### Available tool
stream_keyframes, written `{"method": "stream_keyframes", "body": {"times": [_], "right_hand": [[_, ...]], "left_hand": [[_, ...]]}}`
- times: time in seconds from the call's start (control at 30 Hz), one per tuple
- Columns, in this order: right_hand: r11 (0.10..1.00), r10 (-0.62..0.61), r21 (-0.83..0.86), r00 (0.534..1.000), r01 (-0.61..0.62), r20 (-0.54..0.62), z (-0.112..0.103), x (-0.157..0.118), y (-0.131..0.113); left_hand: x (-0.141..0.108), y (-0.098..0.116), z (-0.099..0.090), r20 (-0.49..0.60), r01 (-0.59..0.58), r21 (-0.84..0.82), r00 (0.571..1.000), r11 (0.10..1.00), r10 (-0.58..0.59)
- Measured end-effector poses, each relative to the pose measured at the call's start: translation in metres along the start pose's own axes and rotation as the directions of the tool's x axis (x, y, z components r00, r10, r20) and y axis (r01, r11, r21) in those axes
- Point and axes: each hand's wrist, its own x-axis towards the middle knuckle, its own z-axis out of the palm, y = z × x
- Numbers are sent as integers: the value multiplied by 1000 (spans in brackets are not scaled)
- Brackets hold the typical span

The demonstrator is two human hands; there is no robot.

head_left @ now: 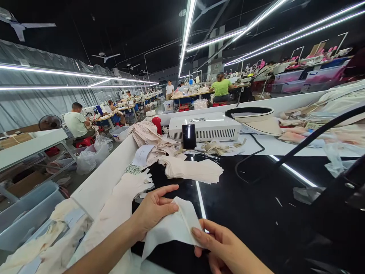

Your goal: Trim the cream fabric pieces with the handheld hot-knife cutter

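Right hand (224, 243) and left hand (154, 208) pinch white cloth (172, 225) | fabric stack (192, 169) lies beyond | phone (189, 137) stands before white box (218, 127), far | dark curved bar (313, 136) crosses view, right

Bright tube lights (186, 36), tabletop (242, 205) glare; stretched edges

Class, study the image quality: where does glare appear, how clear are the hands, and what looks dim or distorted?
Head view, centre: tube lights reflect as bright streaks on the black tabletop; head view, foreground: left hand, right hand and pale cloth look well lit and fairly sharp; head view, lower right: too dark for detail; head view, edges: the room looks tilted and stretched.
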Motion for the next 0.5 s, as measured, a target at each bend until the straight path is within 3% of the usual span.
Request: {"method": "stream_keyframes", "body": {"times": [0.2,0.5], "right_hand": [[998,17,-54,994,-12,104,4,-1,0],[998,8,63,977,-22,212,4,-25,-14]], "left_hand": [[3,-6,2,-34,-1,-23,999,1000,0],[0,-8,8,-75,-18,-65,997,998,13]]}}
